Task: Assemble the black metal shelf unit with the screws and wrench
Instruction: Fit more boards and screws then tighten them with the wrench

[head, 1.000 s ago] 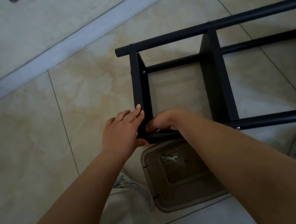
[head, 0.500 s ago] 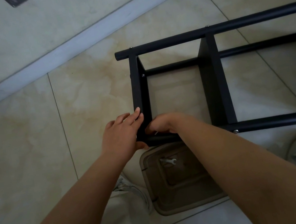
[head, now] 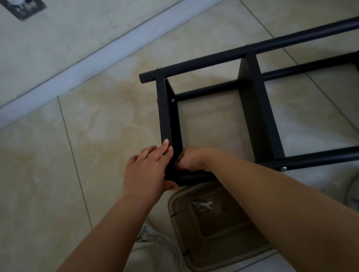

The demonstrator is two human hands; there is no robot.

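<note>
Your left hand (head: 146, 172) lies with straight fingers against the end panel of the black metal shelf frame (head: 258, 110), thumb under its near corner. Your right hand (head: 192, 159) is curled inside that corner, fingertips pinched; I can't tell whether they hold a screw. Keep the panel square to the near rail while you start the thread straight by hand. The small silver wrench (head: 204, 204) waits in the tan plastic tray (head: 192, 259), just behind your right wrist.
</note>
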